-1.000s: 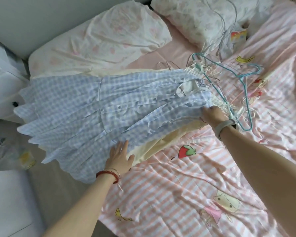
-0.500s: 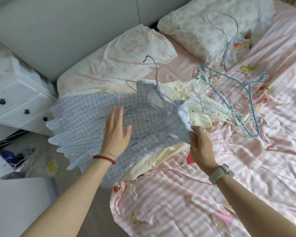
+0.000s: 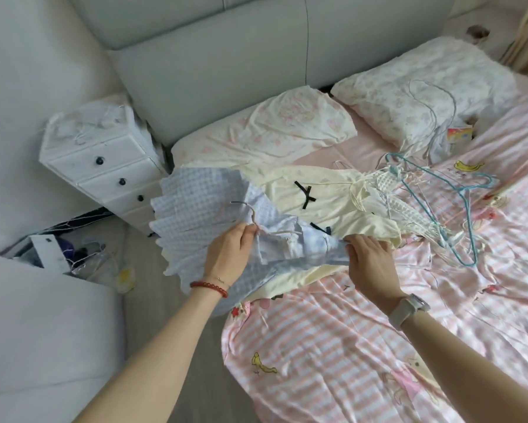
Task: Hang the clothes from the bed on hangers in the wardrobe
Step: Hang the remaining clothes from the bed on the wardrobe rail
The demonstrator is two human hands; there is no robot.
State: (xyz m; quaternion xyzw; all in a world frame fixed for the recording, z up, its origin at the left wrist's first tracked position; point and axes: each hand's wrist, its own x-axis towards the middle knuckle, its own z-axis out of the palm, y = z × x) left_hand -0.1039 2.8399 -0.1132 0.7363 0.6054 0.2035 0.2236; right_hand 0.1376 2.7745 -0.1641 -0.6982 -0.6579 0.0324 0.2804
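Your left hand (image 3: 229, 254) fingers pinch the pale hanger (image 3: 258, 222) and blue gingham dress (image 3: 195, 215); right hand (image 3: 367, 264) fingers grip its collar end, lifted at the bed (image 3: 332, 346) left edge over the cream dress (image 3: 326, 193)

1. The checked dress (image 3: 201, 206) lies at the bed's (image 3: 378, 346) left edge, partly over a second dress (image 3: 326, 190); a hanger (image 3: 250, 221) sits in it.
2. Loose hangers (image 3: 457, 209) lie right of both dresses; two pillows (image 3: 287, 123) lie behind them.
3. A drawer unit (image 3: 104, 166) stands left of the bed, on the floor.
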